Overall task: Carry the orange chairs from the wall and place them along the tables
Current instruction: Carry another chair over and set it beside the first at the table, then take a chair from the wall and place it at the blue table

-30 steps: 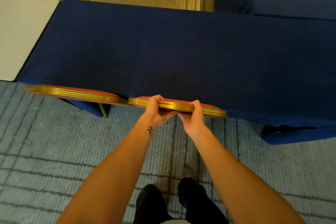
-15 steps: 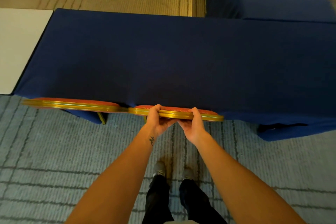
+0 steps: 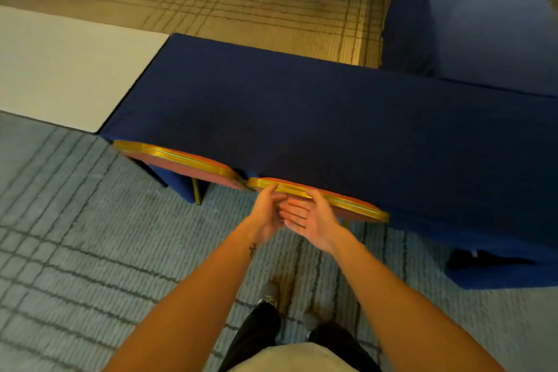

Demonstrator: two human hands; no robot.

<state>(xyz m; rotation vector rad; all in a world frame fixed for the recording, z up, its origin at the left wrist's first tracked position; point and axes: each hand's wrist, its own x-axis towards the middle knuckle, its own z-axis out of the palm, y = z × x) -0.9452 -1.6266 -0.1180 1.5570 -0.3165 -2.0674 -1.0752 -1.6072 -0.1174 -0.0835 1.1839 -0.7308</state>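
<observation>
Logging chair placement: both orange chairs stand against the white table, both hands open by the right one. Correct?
Head view: the left orange chair and right orange chair stand against the blue-clothed table, not the white table beside it. The left hand and right hand are open, as said.

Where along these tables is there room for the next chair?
Free: along the blue table, right of the right chair; along the white table, left of the left chair. Crowded: where the two chairs almost meet.

Head view, steeply downward over blue table [image 3: 302, 118].
</observation>
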